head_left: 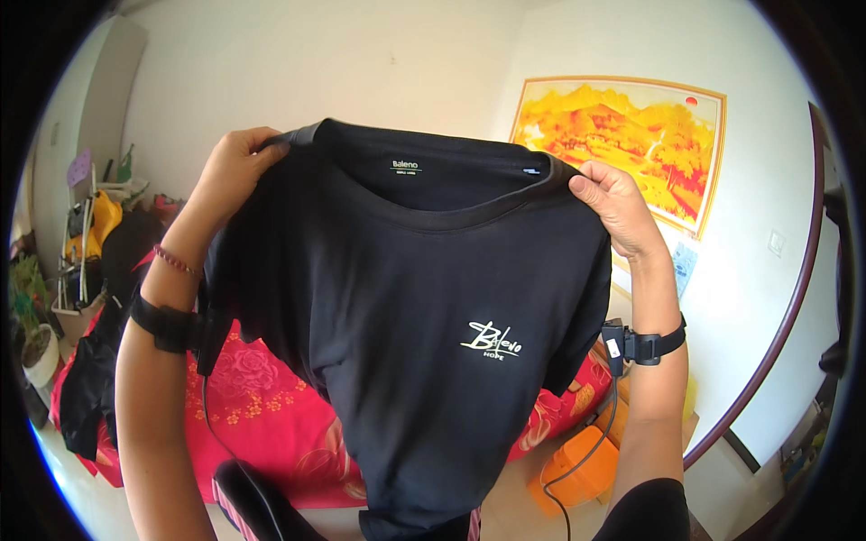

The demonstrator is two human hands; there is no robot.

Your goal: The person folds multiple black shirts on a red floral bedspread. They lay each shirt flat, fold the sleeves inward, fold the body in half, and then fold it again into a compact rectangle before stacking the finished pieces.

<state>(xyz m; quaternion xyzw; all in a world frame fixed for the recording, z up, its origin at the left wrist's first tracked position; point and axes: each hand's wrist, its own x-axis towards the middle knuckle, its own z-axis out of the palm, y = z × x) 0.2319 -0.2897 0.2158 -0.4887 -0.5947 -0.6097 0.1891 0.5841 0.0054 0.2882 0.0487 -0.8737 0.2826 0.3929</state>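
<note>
A black short-sleeved T-shirt (406,298) hangs spread in front of me, its neck opening at the top and a small pale print on the chest. My left hand (242,162) pinches the shirt at one shoulder, thumb over the cloth. At the other shoulder my right hand (618,206) grips the fabric between thumb and fingers. The lower part of the shirt narrows and hangs in folds toward my lap. Each forearm wears a black strap with a small device and a cable; a beaded bracelet (176,260) circles my left wrist.
Behind the shirt lies a bed with a red floral cover (262,397). An orange stool or bin (580,467) stands at the lower right. A framed landscape picture (622,135) hangs on the wall. Dark clothes (95,370), a potted plant (41,347) and bags (106,216) are at the left.
</note>
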